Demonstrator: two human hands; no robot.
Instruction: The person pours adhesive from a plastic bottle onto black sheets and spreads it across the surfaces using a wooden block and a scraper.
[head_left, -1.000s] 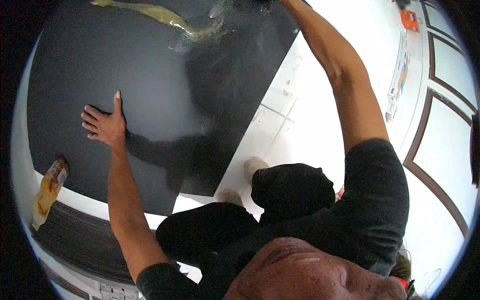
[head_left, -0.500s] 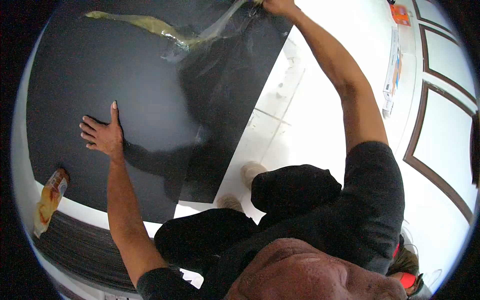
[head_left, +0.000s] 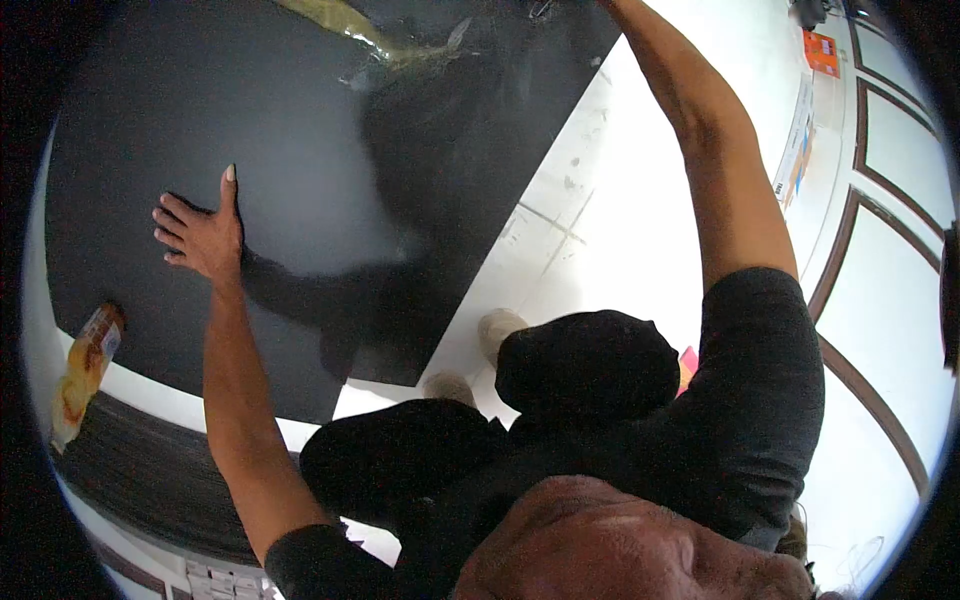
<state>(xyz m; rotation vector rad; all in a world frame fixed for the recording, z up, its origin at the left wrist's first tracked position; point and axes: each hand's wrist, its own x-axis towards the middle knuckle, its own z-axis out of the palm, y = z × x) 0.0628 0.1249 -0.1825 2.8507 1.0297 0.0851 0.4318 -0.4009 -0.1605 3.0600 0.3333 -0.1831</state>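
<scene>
My left hand (head_left: 203, 238) rests flat on a large black sheet (head_left: 290, 330), its fingers spread and thumb pointing away from me. Nothing is in it. My right forearm (head_left: 690, 90) reaches to the top edge of the view, and the hand beyond it is out of sight. A wet, yellowish, glue-like smear (head_left: 380, 48) lies on the far part of the sheet, with thin shiny streaks toward the right. Left of my left forearm, at the sheet's near edge, is a clear bottle (head_left: 85, 370) with amber and yellow residue inside.
A dark, fine-lined stack (head_left: 160, 470) sits below the near left edge. Right of the sheet is a pale tiled floor (head_left: 560, 220). Along the right are a long white box (head_left: 797, 140), an orange box (head_left: 821, 53) and white wall panels with dark frames (head_left: 880, 260).
My right hand has gone out past the top edge. The stretched translucent streak below it has become shorter. The view has shifted slightly, while my left hand stays flat on the sheet.
</scene>
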